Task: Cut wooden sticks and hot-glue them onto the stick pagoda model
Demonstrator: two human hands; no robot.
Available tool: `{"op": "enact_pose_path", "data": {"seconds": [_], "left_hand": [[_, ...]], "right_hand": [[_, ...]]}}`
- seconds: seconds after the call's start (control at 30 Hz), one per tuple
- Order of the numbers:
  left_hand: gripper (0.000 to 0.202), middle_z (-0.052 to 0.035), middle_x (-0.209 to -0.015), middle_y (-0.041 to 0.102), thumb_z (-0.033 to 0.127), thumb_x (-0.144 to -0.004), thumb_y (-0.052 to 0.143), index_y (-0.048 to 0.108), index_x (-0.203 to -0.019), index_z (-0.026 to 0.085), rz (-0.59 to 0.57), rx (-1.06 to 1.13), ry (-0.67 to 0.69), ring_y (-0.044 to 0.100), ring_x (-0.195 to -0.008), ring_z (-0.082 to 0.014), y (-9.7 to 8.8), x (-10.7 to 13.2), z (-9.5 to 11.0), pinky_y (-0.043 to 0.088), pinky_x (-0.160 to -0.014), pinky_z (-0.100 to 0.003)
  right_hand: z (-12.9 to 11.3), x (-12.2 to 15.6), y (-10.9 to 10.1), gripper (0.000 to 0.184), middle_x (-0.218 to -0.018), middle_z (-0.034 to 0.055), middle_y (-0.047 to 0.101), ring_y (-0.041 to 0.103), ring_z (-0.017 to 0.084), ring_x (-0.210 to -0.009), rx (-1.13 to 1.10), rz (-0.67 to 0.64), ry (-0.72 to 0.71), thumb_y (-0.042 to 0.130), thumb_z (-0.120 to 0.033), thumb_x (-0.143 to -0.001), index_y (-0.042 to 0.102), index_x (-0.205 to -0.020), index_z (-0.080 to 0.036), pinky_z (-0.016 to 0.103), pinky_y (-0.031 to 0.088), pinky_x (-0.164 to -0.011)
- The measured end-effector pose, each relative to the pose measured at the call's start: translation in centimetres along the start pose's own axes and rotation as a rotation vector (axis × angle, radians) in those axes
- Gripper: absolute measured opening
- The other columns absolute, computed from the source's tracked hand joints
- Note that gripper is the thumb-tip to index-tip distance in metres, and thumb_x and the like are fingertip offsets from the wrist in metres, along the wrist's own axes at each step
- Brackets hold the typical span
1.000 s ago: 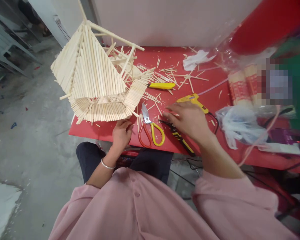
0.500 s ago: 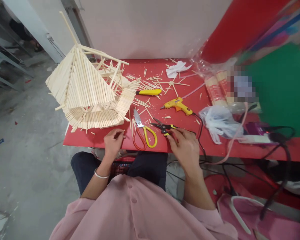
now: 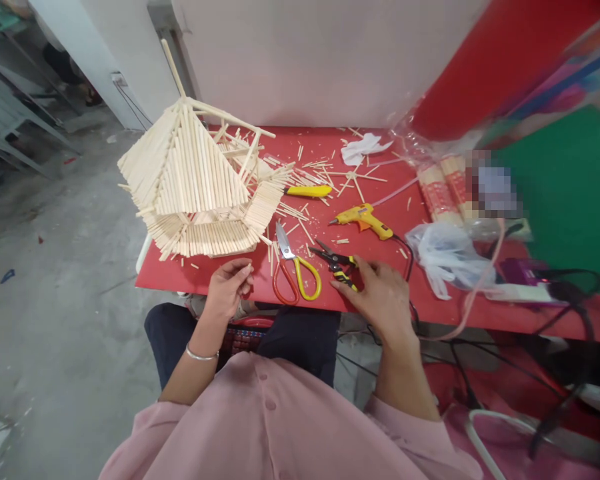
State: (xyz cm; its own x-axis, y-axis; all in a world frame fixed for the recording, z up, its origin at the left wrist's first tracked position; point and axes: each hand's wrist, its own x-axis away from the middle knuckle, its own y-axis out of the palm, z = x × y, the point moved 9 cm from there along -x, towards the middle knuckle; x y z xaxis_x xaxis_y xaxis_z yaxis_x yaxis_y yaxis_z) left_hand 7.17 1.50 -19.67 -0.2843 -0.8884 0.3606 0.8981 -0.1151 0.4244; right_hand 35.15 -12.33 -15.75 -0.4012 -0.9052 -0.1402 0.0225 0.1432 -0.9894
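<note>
My left hand point(image 3: 227, 288) is closed in a pinch near the table's front edge. A short pale piece of stick point(image 3: 251, 267) shows at its fingertips. My right hand point(image 3: 383, 293) has its thumb and fingers around the handles of black and yellow pliers point(image 3: 336, 259), whose jaws are slightly apart and point left. Between the hands lie scissors point(image 3: 291, 257) with one red and one yellow handle. Behind my left hand stands a house-like model point(image 3: 200, 180) built of thin wooden sticks, with a pointed, partly covered roof.
A yellow glue gun point(image 3: 364, 219), a yellow-handled cutter point(image 3: 310, 191) and loose sticks lie on the red table point(image 3: 220, 275). Further right are packs of sticks point(image 3: 439, 190), a plastic bag point(image 3: 443, 257), cables and a green board point(image 3: 570, 200). A wall stands behind.
The view has shifted slightly, so the table things appear further right. My right hand has turned a little around the pliers' handles. The stick piece in my left fingertips shows more clearly.
</note>
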Motion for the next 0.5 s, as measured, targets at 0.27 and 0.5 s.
{"op": "enact_pose_path", "data": {"seconds": [0.27, 0.5], "left_hand": [[0.032, -0.0002, -0.064, 0.065, 0.033, -0.058, 0.086, 0.069, -0.078, 0.015, -0.004, 0.021, -0.033, 0.053, -0.047, -0.0051, 0.5, -0.3, -0.7, 0.033, -0.038, -0.015], [0.034, -0.0031, -0.070, 0.072, 0.028, -0.054, 0.089, 0.071, -0.079, 0.015, 0.005, 0.026, -0.031, 0.053, -0.047, -0.0052, 0.5, -0.2, -0.4, 0.032, -0.039, -0.016]], "right_hand": [[0.8, 0.1, 0.5, 0.075, -0.103, 0.0168, 0.063, 0.059, 0.032, -0.095, -0.082, 0.059, 0.063, 0.054, -0.072, -0.080, 0.066, -0.126, -0.015, 0.044, 0.049, -0.082], [1.9, 0.6, -0.3, 0.075, -0.110, 0.0158, 0.063, 0.063, 0.031, -0.092, -0.401, 0.043, 0.326, 0.063, -0.076, -0.068, 0.070, -0.117, -0.019, 0.044, 0.051, -0.077]]}}
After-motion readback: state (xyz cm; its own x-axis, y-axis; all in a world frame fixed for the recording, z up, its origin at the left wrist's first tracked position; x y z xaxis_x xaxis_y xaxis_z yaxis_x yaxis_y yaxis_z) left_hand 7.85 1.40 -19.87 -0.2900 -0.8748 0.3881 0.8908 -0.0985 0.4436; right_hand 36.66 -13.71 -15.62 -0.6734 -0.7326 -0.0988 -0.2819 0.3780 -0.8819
